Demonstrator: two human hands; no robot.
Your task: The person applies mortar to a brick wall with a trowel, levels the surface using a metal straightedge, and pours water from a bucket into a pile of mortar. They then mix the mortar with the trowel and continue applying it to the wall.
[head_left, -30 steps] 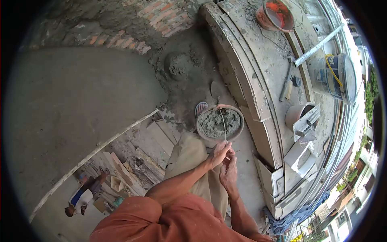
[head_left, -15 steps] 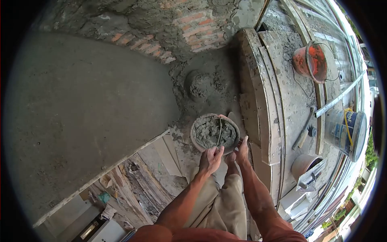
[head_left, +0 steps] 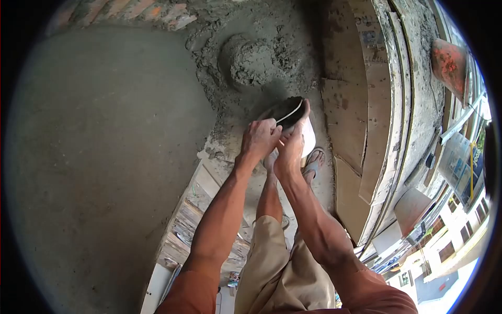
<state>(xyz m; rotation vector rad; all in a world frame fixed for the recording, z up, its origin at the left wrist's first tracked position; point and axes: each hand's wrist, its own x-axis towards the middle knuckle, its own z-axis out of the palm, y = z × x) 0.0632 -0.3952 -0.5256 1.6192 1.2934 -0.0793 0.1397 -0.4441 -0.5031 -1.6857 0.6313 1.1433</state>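
A bucket [head_left: 309, 137] with a white side hangs tilted in front of my legs, its dark mouth turned toward the floor ahead. Across the mouth runs its thin wire handle [head_left: 293, 112]. My left hand [head_left: 260, 137] is closed at the near left rim, by the end of the handle. Against the bucket's near side and rim, my right hand [head_left: 291, 146] is wrapped. How much mortar is inside is hidden in shadow. Just beyond the mouth, a rounded mound of wet grey mortar [head_left: 253, 63] lies on the floor, with a grey blur between them.
To the left spreads a smooth grey cement slab [head_left: 110, 136]. Cardboard sheets [head_left: 348, 115] line a ledge on the right, where a red-orange bucket [head_left: 449, 68], a labelled pail [head_left: 460, 162] and a hammer [head_left: 426, 162] sit. My sandalled foot [head_left: 312, 166] stands below the bucket.
The bucket, upright and full of mortar before, has been tipped forward. My hands have risen and come closer together on it. The view has shifted, so the ledge sits further right.
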